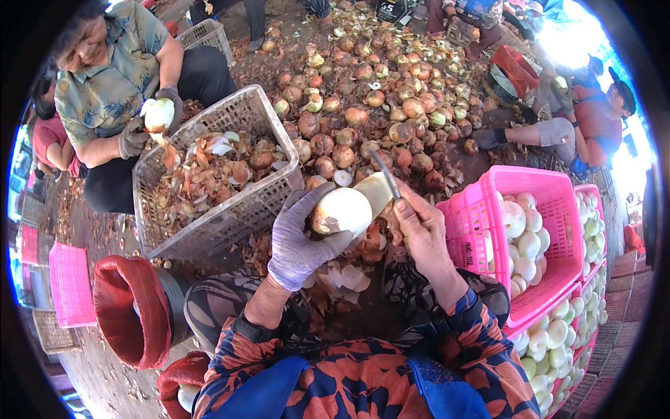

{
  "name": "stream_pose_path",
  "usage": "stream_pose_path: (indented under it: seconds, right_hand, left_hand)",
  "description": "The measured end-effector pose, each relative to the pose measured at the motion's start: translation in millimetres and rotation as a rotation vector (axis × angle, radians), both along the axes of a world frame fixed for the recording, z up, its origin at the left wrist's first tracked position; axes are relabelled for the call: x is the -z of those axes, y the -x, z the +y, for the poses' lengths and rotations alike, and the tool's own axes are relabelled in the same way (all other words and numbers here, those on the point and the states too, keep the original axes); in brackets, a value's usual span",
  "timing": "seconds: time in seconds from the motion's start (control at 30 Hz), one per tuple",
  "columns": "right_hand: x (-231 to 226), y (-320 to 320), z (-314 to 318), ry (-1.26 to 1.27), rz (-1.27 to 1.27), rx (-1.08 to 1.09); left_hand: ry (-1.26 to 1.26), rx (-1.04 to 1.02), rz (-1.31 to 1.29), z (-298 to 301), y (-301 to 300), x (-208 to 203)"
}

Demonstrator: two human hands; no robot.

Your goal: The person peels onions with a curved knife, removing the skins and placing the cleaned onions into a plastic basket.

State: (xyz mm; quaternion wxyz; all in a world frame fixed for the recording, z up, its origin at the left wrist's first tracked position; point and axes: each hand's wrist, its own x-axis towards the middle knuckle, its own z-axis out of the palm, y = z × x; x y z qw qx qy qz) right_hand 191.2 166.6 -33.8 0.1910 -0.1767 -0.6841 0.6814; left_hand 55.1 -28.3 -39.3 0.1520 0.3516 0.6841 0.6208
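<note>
My left hand (300, 237), in a grey-purple knit glove, is wrapped round a large onion (343, 211). Most of that onion is bare white, with a brown patch left on its side toward the palm. My right hand (421, 227) is bare and closed on a knife (384, 173) with a narrow, dark blade. A pale strip of onion skin (377, 190) hangs between the blade and the onion. Beneath my hands lie loose white and brown onion peels (343, 279), between my knees.
Unpeeled onions (412, 108) are heaped ahead. A grey crate (279, 133) of peels and onions stands front left, a co-worker (115, 84) behind it. Pink crates (499, 230) of peeled onions line my right. Red sacks (132, 307) stand left. Another person (600, 119) sits far right.
</note>
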Motion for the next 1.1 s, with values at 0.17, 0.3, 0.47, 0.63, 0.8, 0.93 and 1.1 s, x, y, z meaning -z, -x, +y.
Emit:
stream_pose_path:
  seconds: [0.17, 0.3, 0.47, 0.63, 0.8, 0.93, 1.1]
  right_hand:
    - [5.1, 2.6, 17.8, 0.226, -0.094, 0.013]
    - [-6.9, 6.8, 9.0, -0.059, -0.074, -0.006]
    - [-22.6, 3.4, -10.6, 0.24, -0.025, -0.137]
    - [-29.3, 0.7, -21.9, 0.405, 0.014, -0.229]
    - [-19.7, 5.1, -22.0, 0.131, 0.054, -0.163]
    - [-20.3, 0.8, -20.6, 0.05, 0.023, -0.146]
    - [-27.5, 12.8, -17.3, -0.268, 0.053, -0.186]
  left_hand:
    - [-0.494, 0.077, -0.63, -4.0, -8.5, -19.9]
    - [-0.607, 0.012, -0.879, -8.8, -0.1, -7.4]
    - [-0.657, -0.008, -0.993, -7.5, 3.8, 17.2]
    - [-0.552, 0.05, -0.9, 11.2, -9.5, -12.8]
    - [-0.427, 0.152, -0.821, 11.2, -2.8, -5.1]
    - [-0.196, 0.158, -0.563, 6.3, 11.2, -17.0]
    - [-0.007, 0.106, -0.269, -4.4, 18.8, -11.8]
